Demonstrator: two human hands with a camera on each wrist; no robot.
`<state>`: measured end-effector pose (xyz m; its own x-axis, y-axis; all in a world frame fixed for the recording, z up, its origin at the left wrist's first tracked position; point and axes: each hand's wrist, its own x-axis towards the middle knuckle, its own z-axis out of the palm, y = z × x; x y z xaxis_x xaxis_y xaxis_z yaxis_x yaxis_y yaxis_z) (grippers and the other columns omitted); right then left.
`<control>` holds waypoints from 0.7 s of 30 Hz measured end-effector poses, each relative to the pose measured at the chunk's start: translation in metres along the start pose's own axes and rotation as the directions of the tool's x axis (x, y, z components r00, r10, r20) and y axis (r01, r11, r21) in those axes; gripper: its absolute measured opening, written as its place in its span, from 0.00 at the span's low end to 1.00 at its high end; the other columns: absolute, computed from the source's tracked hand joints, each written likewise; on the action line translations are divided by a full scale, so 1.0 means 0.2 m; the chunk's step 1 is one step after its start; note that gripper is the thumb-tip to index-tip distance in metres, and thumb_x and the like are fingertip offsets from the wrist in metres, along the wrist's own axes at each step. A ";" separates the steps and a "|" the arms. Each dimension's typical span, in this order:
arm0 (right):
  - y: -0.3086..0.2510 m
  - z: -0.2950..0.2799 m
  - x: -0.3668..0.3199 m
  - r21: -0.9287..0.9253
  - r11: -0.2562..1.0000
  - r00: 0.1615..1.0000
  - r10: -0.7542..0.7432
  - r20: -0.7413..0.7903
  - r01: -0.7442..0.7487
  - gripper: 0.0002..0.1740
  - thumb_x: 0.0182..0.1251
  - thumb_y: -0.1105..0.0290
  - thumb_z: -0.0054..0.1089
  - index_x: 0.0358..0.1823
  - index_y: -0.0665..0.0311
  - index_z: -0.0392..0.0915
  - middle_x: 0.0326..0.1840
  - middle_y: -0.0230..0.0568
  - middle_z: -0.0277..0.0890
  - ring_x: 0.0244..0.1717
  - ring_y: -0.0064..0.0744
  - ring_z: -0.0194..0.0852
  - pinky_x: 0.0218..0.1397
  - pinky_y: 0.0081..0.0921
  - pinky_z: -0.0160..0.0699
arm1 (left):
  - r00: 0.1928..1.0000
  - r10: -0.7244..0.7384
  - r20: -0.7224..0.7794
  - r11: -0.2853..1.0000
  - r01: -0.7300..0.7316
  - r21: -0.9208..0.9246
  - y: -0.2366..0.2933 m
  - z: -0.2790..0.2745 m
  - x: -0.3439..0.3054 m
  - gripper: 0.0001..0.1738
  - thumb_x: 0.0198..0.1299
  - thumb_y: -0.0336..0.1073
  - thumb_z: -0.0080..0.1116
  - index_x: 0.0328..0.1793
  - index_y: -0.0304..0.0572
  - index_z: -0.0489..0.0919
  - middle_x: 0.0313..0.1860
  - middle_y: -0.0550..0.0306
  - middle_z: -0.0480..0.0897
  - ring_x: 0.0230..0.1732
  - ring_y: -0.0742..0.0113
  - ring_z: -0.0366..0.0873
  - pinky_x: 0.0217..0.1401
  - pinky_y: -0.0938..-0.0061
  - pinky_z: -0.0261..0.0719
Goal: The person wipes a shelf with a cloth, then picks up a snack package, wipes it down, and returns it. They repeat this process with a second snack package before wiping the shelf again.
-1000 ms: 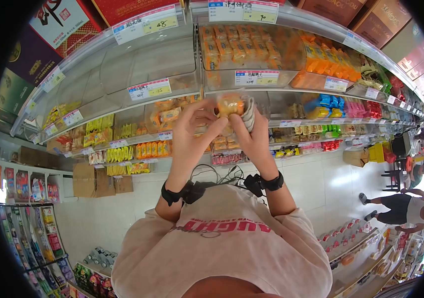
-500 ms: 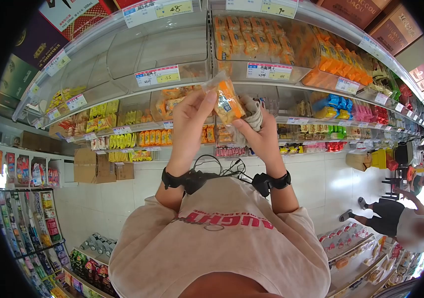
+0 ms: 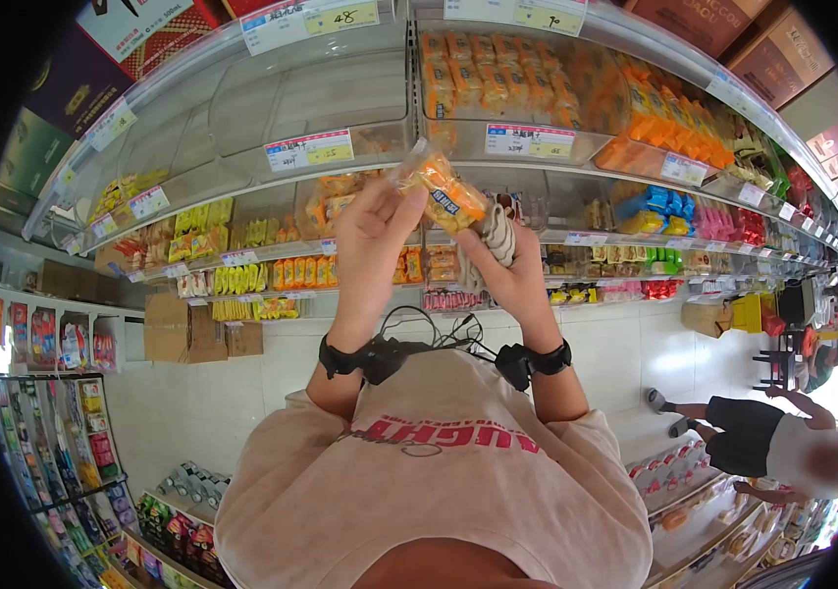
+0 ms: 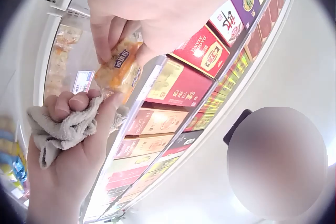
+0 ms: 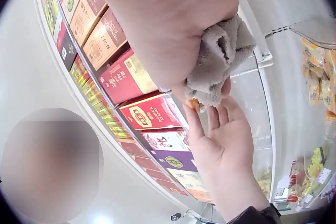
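Note:
In the head view, a clear and orange snack packet (image 3: 447,196) is up in front of the shelves, between both hands. My left hand (image 3: 375,236) pinches its left end between thumb and fingers; the left wrist view shows this grip on the packet (image 4: 119,66) close up. The right hand (image 3: 512,270) holds a crumpled grey cloth (image 3: 497,236) in its curled fingers, and its thumb presses the packet's lower right end. From the right wrist, the cloth (image 5: 218,58) bulges out of the palm and hides most of the packet.
Behind the hands, clear shelf bins (image 3: 517,88) hold orange snack packets. Price tags (image 3: 309,149) line the shelf edges. Boxed goods (image 3: 144,34) stand on top. Cables (image 3: 429,329) hang between the wrists. At the right, another person (image 3: 743,437) stands in the aisle.
The packet has come up into clearer view and has tilted, its printed label turning. The left hand moved from open beside it to pinching its end. The other person shifted slightly left.

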<state>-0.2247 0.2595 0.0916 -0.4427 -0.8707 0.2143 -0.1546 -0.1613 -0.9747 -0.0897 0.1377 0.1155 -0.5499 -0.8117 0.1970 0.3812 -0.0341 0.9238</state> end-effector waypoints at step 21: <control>-0.09 0.08 0.04 0.108 0.992 0.983 -0.049 -0.177 0.068 0.22 0.84 0.63 0.46 0.70 0.71 0.69 0.60 0.44 0.78 0.62 0.27 0.71 0.67 0.28 0.68 | 0.970 0.228 0.086 0.945 -0.241 0.219 -0.02 0.16 -0.06 0.27 0.63 0.23 0.70 0.68 0.28 0.76 0.60 0.50 0.81 0.59 0.65 0.81 0.64 0.71 0.79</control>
<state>-0.2117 0.2490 0.1096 -0.5837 -0.7661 0.2692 -0.0882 -0.2697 -0.9589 -0.1087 0.1666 0.1202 -0.5103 -0.7450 0.4296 0.3303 0.2914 0.8978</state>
